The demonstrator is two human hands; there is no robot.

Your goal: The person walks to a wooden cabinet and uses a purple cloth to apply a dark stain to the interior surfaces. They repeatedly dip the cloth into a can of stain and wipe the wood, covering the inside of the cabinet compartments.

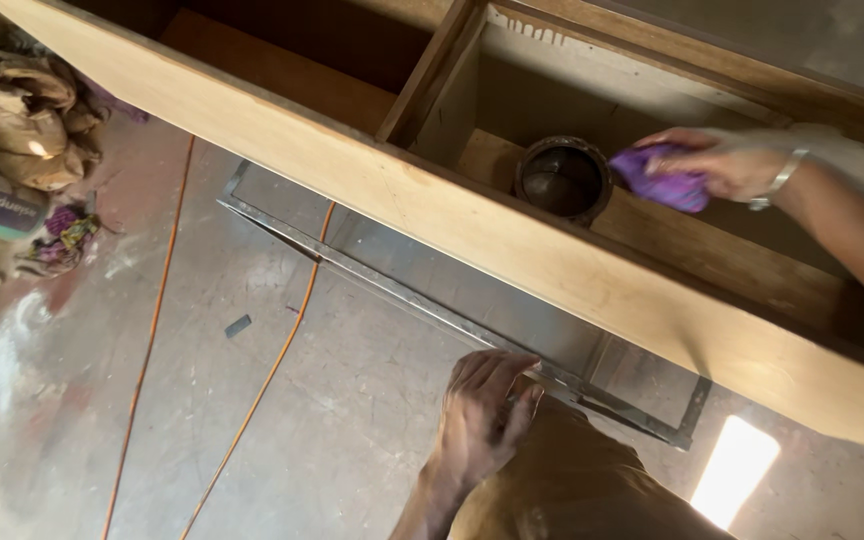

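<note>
My right hand (727, 160) is closed on a crumpled purple cloth (660, 178) and reaches into the right compartment of a long wooden cabinet (512, 235). The cloth sits right beside a dark round tin (563, 178) that stands on the inner board. A metal bangle circles that wrist. My left hand (489, 412) rests flat on my knee, fingers spread, holding nothing.
A metal frame (402, 290) lies on the concrete floor under the cabinet. Two orange cables (152, 330) run across the floor. Crumpled paper, rags and containers (22, 120) are piled at the left. A wooden divider (430, 75) splits the cabinet.
</note>
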